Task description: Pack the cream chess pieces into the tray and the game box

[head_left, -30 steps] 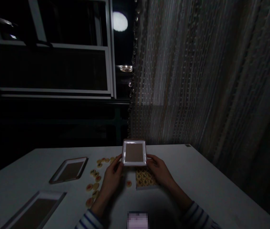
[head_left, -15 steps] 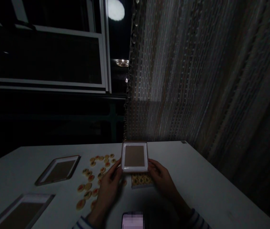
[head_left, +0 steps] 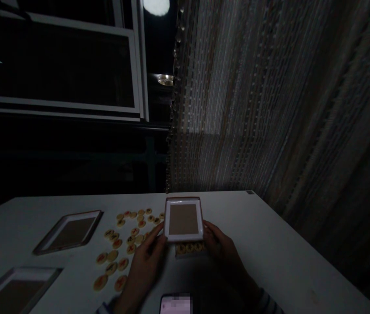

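Observation:
Between my two hands is a shallow square box lid (head_left: 183, 219) with a white rim and a brown inner panel. My left hand (head_left: 148, 257) is closed on its left edge, and my right hand (head_left: 221, 246) grips the right edge. The lid hangs over a box of Chinese chess pieces (head_left: 189, 248), hiding most of it; only the front row of round pieces shows. Loose round chess pieces (head_left: 122, 264) with red or dark characters lie scattered left of my left hand.
Two similar shallow trays or lids lie at the left, one farther back (head_left: 69, 232) and one nearer (head_left: 18, 290). A phone (head_left: 175, 304) rests at the table's (head_left: 269, 266) front edge. A beaded curtain (head_left: 220, 109) hangs behind, beside a dark window (head_left: 57, 65).
The lid is slightly lower over the box and covers more of its pieces. Both hands keep their hold on it. The whole view has shifted a little.

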Demonstrator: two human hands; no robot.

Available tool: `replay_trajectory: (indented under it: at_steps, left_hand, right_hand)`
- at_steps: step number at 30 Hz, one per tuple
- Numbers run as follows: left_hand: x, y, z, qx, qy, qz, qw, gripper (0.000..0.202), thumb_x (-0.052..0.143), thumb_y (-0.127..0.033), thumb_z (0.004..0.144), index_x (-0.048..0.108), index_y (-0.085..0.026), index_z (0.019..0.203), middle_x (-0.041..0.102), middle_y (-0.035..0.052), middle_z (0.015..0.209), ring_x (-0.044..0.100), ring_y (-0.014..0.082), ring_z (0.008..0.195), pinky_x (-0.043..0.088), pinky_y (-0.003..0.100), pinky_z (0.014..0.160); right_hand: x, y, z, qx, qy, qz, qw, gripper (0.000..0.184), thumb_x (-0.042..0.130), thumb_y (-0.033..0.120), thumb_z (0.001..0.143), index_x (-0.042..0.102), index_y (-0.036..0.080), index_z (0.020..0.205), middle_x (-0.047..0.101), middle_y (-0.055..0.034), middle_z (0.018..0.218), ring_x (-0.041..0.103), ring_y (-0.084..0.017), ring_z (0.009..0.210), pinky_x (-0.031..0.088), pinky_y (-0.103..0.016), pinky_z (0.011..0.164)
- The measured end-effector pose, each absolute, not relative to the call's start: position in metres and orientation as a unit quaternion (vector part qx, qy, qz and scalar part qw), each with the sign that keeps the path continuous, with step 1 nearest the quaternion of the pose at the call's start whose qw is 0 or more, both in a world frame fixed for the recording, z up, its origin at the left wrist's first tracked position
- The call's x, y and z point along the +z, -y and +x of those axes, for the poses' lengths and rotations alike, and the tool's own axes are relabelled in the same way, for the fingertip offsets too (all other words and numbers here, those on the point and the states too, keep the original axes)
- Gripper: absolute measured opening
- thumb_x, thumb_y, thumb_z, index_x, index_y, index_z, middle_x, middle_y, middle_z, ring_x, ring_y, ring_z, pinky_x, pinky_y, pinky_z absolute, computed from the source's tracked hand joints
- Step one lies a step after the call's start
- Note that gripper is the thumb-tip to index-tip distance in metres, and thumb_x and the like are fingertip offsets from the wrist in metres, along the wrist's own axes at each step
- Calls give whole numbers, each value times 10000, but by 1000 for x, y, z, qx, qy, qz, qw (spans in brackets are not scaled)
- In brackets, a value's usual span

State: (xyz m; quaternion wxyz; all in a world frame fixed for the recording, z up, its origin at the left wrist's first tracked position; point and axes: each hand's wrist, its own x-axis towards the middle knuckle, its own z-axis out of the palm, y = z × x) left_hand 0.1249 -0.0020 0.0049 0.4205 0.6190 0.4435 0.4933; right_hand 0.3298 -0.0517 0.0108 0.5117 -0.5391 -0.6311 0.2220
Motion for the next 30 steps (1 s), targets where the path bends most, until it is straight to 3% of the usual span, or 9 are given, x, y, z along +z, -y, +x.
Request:
replay_trajectory:
  at_steps: [11, 17, 30]
  left_hand:
    - [2, 2, 123, 492, -464, 624, 392, 428, 528, -415, 745, 566, -212, 1121, 539, 62, 1214, 427, 221, 1179, 300, 399, 1011]
    - [2, 4, 122, 500, -480, 607, 388, 418, 540, -433, 732, 592, -217, 1086, 567, 54, 1182, 441, 228, 1166, 307, 405, 1008]
    - [2, 8, 123, 485, -477, 638, 361, 432, 566, -414, 717, 574, -229, 1108, 563, 52, 1190, 463, 223, 1146, 328, 401, 1000]
  right_hand:
    - [11, 57, 336, 87, 709, -559, 421, 396, 367, 294, 864, 430, 152, 1228, 597, -97, 982, 559, -164, 862, 459, -272, 757]
    - [8, 55, 337, 40, 744, -538, 395, 496, 471, 336, 815, 375, 170, 1273, 575, -117, 1044, 539, -200, 928, 454, -322, 787]
    - [8, 55, 345, -67, 750, -549, 363, 387, 402, 376, 859, 495, 176, 1177, 639, -89, 882, 568, -181, 767, 460, -301, 655]
